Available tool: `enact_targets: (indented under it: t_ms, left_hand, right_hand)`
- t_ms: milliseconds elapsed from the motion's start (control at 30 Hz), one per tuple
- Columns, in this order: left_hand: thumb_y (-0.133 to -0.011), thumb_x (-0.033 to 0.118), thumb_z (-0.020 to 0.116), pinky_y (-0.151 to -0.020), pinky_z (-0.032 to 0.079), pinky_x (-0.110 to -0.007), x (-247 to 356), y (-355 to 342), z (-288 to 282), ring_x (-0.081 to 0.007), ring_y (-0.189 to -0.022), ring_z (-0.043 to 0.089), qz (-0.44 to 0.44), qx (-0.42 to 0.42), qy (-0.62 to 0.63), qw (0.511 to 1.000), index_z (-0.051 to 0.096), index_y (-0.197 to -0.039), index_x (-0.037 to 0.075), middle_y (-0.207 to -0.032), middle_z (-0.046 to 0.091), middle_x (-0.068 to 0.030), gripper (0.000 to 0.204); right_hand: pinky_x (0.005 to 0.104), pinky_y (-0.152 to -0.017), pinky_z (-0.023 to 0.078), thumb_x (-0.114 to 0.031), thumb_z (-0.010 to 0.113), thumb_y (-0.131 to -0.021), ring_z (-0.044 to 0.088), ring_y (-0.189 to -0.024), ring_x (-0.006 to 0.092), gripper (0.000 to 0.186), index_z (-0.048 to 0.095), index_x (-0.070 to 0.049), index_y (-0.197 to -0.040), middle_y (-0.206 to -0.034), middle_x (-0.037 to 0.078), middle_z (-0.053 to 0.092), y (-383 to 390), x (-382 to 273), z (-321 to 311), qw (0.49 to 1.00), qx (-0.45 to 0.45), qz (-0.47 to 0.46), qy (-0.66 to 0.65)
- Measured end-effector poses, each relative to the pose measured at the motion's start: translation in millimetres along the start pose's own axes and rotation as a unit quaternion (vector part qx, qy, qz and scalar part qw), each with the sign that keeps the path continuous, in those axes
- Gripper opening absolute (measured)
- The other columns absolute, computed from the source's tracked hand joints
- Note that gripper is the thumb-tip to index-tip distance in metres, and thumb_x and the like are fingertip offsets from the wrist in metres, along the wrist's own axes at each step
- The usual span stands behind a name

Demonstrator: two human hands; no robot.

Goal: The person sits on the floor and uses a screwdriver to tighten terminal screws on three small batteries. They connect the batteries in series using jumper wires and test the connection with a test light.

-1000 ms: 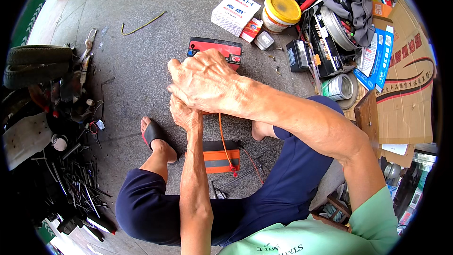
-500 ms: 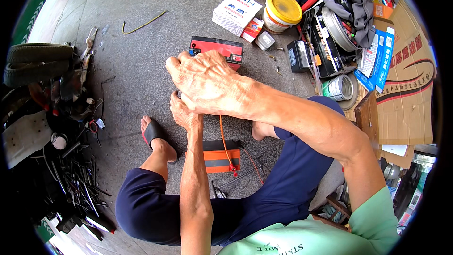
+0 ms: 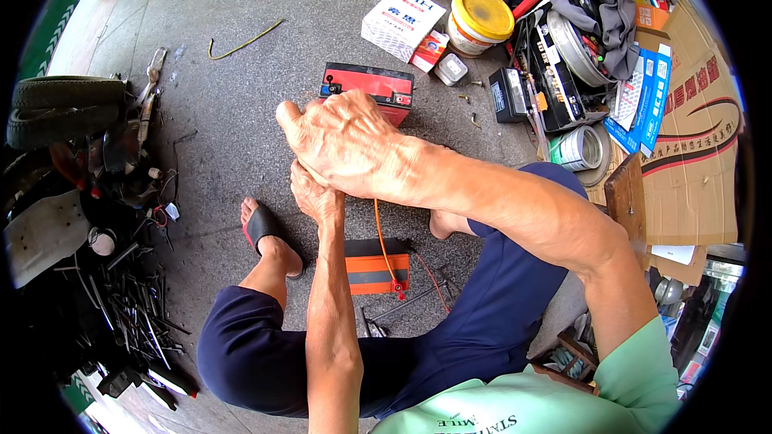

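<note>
Both my hands meet in the middle, just on the near side of a red and black battery. My right hand is closed, its knuckles upward, and covers part of the battery's near left side. Below it my left hand is closed too, touching the right. Whatever the hands grip is hidden under them. An orange cable runs from beneath my right hand to a red clamp on an orange and black battery, which lies between my legs.
Dark tyres and a heap of metal tools lie on the left. At the back right stand a white box, a yellow-lidded bucket and a small black battery. A large cardboard sheet leans far right.
My right hand has shifted slightly, its knuckles tilting a little and showing more of the red battery. My left hand has barely moved.
</note>
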State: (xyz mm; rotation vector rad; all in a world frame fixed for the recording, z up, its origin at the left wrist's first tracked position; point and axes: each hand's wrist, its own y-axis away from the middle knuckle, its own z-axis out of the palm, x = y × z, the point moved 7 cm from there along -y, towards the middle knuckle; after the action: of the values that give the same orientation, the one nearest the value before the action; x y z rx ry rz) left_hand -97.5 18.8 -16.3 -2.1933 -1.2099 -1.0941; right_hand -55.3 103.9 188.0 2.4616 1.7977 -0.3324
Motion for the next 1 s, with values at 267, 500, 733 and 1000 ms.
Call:
enact_targets:
  t_ms: [267, 500, 733, 1000]
  left_hand:
    - [-0.066, 0.034, 0.073, -0.084, 0.043, -0.044, -3.2, 0.1, -0.8, -0.037, -0.101, 0.054, -0.022, 0.013, 0.01, 1.0, 0.046, -0.119, 0.002, -0.106, 0.058, -0.0179, 0.067]
    - [-0.065, 0.034, 0.074, -0.084, 0.043, -0.044, -2.9, 0.7, -0.8, -0.0366, -0.101, 0.054, -0.021, -0.02, 0.005, 1.0, 0.045, -0.122, 0.003, -0.11, 0.057, -0.018, 0.07]
    - [-0.063, 0.034, 0.075, -0.086, 0.043, -0.044, -7.3, -2.5, 1.2, -0.0371, -0.104, 0.053, -0.004, -0.021, -0.021, 1.0, 0.045, -0.122, 0.003, -0.112, 0.056, -0.0182, 0.073]
    - [-0.064, 0.034, 0.075, -0.087, 0.042, -0.044, -9.1, -1.8, 1.9, -0.0371, -0.105, 0.052, -0.016, -0.023, -0.02, 0.999, 0.045, -0.123, 0.004, -0.113, 0.056, -0.0177, 0.072]
  right_hand:
    - [0.0414, -0.051, 0.048, -0.019, 0.059, -0.078, 0.064, -0.061, 0.0303, 0.029, 0.046, 0.003, -0.093, -0.062, 0.014, 0.06, 8.5, -3.7, -14.6, 0.994, 0.106, -0.02, -0.007]
    - [0.043, -0.057, 0.049, -0.021, 0.059, -0.078, 0.064, -0.064, 0.0313, 0.029, 0.048, 0.003, -0.091, -0.064, 0.016, 0.061, 1.0, -2.9, -2.3, 1.0, -0.003, 0.005, -0.018]
    - [0.0416, -0.05, 0.048, -0.023, 0.058, -0.08, 0.063, -0.058, 0.0313, 0.026, 0.052, 0.002, -0.085, -0.06, 0.015, 0.06, 4.1, -3.0, -13.7, 0.994, 0.103, -0.027, -0.019]
    - [0.0406, -0.051, 0.049, -0.019, 0.06, -0.076, 0.064, -0.059, 0.0309, 0.027, 0.051, 0.003, -0.087, -0.061, 0.015, 0.061, 1.1, -1.9, -7.7, 1.0, 0.026, -0.006, -0.004]
